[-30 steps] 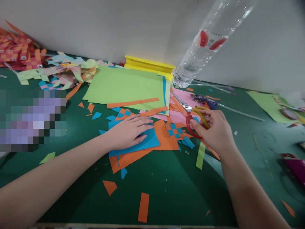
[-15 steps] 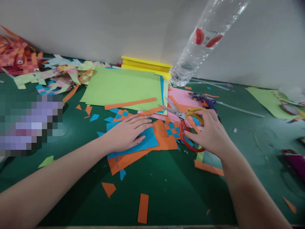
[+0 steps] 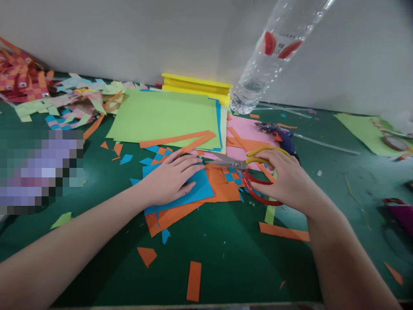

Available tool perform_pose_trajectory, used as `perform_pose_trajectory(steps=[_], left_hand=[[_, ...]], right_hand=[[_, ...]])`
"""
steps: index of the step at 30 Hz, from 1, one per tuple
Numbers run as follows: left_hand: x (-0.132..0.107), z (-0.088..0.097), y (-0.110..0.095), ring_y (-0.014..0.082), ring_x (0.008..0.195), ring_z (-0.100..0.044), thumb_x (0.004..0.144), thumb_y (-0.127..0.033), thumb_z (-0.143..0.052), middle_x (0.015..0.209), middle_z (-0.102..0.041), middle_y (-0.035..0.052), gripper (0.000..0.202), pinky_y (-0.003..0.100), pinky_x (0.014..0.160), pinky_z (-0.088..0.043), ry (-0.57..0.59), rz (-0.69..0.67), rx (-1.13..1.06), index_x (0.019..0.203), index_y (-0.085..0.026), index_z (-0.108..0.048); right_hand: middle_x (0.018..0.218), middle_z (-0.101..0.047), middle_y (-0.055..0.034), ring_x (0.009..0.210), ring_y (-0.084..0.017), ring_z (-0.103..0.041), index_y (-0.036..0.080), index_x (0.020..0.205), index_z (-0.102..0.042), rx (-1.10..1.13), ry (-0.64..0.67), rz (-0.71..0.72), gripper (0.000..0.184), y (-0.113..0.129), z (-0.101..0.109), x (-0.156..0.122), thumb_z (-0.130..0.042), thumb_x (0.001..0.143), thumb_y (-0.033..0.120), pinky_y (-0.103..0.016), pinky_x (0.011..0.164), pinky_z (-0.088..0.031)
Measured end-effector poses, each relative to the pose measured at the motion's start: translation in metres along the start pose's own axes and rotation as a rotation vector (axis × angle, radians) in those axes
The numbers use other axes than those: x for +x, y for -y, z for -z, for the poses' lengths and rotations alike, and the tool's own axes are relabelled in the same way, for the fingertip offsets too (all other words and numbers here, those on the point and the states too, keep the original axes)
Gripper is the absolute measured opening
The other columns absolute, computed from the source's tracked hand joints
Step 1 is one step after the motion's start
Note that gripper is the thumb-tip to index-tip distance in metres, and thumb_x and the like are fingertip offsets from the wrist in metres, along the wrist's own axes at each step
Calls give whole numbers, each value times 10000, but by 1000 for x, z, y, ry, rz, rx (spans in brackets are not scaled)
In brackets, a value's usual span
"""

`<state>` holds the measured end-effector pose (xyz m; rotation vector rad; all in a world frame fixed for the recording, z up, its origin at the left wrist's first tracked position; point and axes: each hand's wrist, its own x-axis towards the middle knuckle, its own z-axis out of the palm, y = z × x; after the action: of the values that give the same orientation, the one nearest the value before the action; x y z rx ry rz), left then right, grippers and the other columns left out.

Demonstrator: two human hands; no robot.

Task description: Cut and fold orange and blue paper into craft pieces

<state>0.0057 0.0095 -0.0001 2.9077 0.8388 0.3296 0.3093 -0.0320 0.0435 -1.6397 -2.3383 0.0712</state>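
Note:
My left hand (image 3: 176, 176) lies flat with fingers stretched over a blue paper sheet (image 3: 196, 186). Beneath that sheet is orange paper (image 3: 222, 189), showing at the right and along the lower edge. My right hand (image 3: 284, 178) grips a pair of scissors (image 3: 238, 164) by one yellow and one red handle. Their slightly parted blades point left, with the tips close to my left fingertips. An orange strip (image 3: 196, 141) slants up from behind my left fingers. Blue-and-orange woven paper (image 3: 234, 177) lies below the blades, partly covered.
Stacked green sheets (image 3: 164, 114) lie behind my hands, near a yellow folded piece (image 3: 196, 86). A clear plastic bottle (image 3: 258, 82) leans at the wall. Pink paper (image 3: 241, 129), a dark glue gun-like tool (image 3: 280, 137) and scraps lie right of it. Woven paper pieces (image 3: 29, 77) crowd the left.
The scissors have swung so their blades point left, lower and nearer my left fingers. The orange strip by those fingers now tilts upward. My left hand has stayed on the blue sheet.

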Motion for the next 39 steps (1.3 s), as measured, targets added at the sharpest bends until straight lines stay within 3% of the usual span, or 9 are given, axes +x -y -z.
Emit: perform_pose_trajectory(steps=[20,31,39], left_hand=[[1,3,-2,272,1220,-479,937,-289,-425,1219,-568,99,263,519,1133,-269,-88,-1,88,1134,-155,-536],[0,2,1,271,1101,-566,937,-260,-427,1178,-624,115,282,496,1049,-379,-194,89,165,1158,-126,-539],[1,2,2,268,1044,-601,916,-207,-454,1142,-653,107,225,508,1010,-410,-271,51,195,1101,-138,-563]], right_hand=[[1152,-635,-37,1088,-256,-575,264,1048,-556,63,144,6,356,-5,1,-1,-689,734,367,-422,934,-425],[1157,-634,-19,1097,-248,-568,274,1064,-556,55,156,-9,369,-7,0,-1,-682,739,394,-422,944,-428],[1159,-637,-33,1076,-247,-583,265,1082,-562,76,156,-13,370,-7,1,-3,-665,757,409,-403,913,-457]])
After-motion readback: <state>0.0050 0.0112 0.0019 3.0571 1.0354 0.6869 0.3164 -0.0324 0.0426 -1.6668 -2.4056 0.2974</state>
